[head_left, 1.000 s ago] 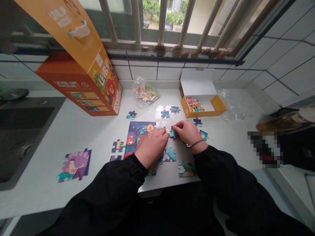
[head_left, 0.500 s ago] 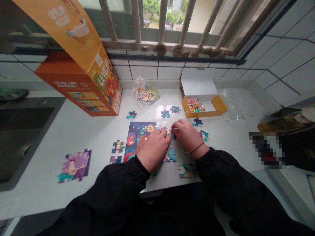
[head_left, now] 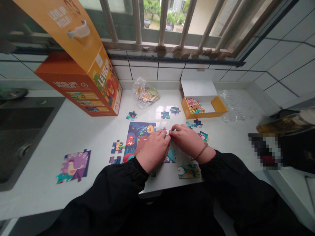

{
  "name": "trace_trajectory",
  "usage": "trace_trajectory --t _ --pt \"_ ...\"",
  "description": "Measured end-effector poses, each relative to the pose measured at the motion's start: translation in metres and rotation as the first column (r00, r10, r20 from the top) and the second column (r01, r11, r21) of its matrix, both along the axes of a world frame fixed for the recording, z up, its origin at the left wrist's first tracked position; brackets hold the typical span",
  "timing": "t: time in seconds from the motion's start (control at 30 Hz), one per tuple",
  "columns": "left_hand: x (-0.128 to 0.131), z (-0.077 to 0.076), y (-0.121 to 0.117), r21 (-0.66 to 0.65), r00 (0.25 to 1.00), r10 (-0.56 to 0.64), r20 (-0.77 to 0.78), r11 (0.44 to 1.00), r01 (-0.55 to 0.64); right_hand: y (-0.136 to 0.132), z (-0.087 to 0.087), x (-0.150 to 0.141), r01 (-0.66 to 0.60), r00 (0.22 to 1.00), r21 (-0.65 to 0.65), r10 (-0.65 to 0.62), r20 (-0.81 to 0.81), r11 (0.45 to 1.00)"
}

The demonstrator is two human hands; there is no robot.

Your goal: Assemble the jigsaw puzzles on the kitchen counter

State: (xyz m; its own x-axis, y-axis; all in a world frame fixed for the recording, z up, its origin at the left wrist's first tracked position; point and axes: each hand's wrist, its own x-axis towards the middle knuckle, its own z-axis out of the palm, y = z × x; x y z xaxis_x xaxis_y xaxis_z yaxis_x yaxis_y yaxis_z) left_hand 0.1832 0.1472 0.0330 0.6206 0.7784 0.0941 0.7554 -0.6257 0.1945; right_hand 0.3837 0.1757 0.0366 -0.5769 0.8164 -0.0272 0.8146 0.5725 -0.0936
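My left hand lies across the partly joined jigsaw puzzle, fingers curled at its right edge on a puzzle piece that they mostly hide. My right hand, with a bracelet at the wrist, pinches a puzzle piece close to my left fingertips; little of it shows. Under and beside the hands lies a teal and purple piece. Several loose pieces surround the puzzle: a blue piece behind it, a colourful piece on its left, and a dark blue piece on the right.
A joined purple section lies at left, another joined section near the front edge. Behind are a bag of pieces, an open yellow box and clear plastic packaging. A tall orange box stands beside the sink.
My right hand has shifted slightly toward me, its fingertips still by my left ones. A teal piece beside the dark blue one at right now shows. My left hand has barely moved.
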Motion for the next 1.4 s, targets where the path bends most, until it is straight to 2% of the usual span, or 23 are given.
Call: trace_trajectory --t 0.17,0.43,0.57,0.83,0.97,1.17,1.4 --pt "-0.001 0.001 0.0 -0.001 1.0 -0.01 -0.007 1.0 0.01 -0.002 0.012 -0.013 0.01 0.993 -0.048 -0.004 0.119 0.999" --pt "0.002 0.0 -0.004 0.031 0.999 -0.004 -0.047 1.0 0.005 0.002 0.023 -0.015 -0.022 0.994 -0.08 0.03 0.106 0.997" --pt "0.003 0.002 -0.006 0.051 0.998 -0.011 -0.063 0.999 0.015 0.014 0.025 -0.009 -0.021 0.998 -0.127 0.029 0.062 0.992" --pt "0.003 -0.003 -0.008 0.063 0.998 0.005 -0.063 0.998 -0.001 0.056 0.021 -0.008 0.181 0.983 -0.212 -0.181 0.021 0.96" --pt "0.002 -0.001 -0.008 0.054 0.998 0.004 -0.055 0.999 -0.001 0.068 0.02 -0.013 0.191 0.982 -0.261 -0.184 0.052 0.946" --pt "-0.001 0.0 -0.007 0.041 1.0 0.001 -0.028 0.999 0.001 0.063 0.015 -0.017 0.151 0.988 -0.228 -0.144 0.047 0.962" --pt "-0.001 -0.003 -0.009 0.029 1.0 0.011 -0.009 1.0 -0.011 0.054 0.011 -0.008 0.164 0.984 -0.211 -0.176 -0.038 0.964"
